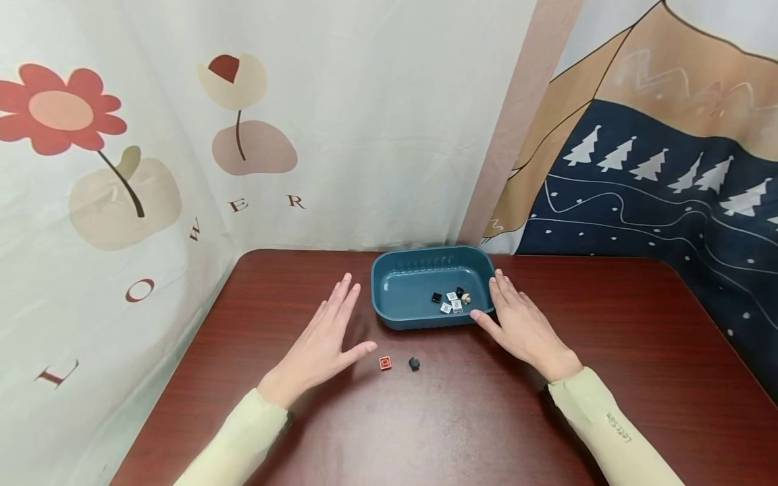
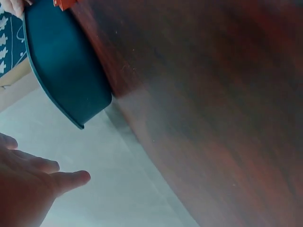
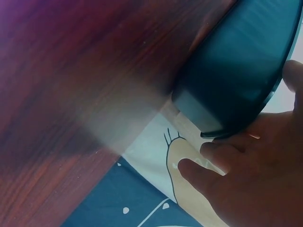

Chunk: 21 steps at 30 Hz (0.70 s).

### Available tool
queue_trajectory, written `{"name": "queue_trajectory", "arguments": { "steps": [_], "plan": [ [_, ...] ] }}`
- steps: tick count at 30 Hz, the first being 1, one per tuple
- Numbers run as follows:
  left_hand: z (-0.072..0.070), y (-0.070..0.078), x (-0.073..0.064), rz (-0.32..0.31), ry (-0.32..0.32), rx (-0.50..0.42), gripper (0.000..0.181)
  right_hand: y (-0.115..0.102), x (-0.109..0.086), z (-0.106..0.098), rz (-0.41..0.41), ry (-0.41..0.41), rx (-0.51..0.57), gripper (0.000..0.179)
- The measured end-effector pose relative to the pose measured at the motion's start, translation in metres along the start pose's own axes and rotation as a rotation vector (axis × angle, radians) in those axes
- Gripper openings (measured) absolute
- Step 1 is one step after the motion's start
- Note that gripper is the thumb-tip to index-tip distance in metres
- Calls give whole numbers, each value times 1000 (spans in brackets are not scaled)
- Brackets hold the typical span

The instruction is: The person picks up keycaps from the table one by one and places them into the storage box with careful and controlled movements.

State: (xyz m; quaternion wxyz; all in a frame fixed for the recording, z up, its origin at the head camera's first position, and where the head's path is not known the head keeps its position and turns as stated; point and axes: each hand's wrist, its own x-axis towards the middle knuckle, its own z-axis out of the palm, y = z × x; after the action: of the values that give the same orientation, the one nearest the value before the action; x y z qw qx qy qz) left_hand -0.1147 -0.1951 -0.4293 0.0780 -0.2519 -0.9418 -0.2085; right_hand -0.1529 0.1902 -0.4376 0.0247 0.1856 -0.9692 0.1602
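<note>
A dark teal plastic basin [image 1: 389, 322] stands toward the back of the table, with several small white, black and tan pieces [image 1: 452, 297] inside at its right end. My right hand [image 1: 527, 331] is at the basin's right front corner, thumb at the near rim and fingers extended along the right end. In the right wrist view, the fingers [image 3: 227, 158] reach past the basin's end. My left hand [image 1: 321, 347] is held left of the basin with fingers straight and thumb out, holding nothing. A small red square piece [image 1: 385, 363] and a small black piece [image 1: 414, 364] lie before the basin, near the left thumb.
The dark red-brown wooden table [image 1: 486, 432] has its back edge just behind the basin. A white curtain [image 1: 377, 121] with flower prints hangs behind, and a navy and tan printed cloth [image 1: 638, 202] hangs at the right.
</note>
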Motion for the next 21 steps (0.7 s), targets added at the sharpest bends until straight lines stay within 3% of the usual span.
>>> {"name": "queue_trajectory", "arguments": {
  "steps": [5,14,21],
  "plan": [
    [2,4,-7,83,8,26,102,0,0,-1,2,-9,-2,89],
    [5,11,-11,302,52,87,85,0,0,-2,7,-18,3,91],
    [12,16,-11,389,37,119,68,-1,0,-2,9,-23,13,90]
  ]
}}
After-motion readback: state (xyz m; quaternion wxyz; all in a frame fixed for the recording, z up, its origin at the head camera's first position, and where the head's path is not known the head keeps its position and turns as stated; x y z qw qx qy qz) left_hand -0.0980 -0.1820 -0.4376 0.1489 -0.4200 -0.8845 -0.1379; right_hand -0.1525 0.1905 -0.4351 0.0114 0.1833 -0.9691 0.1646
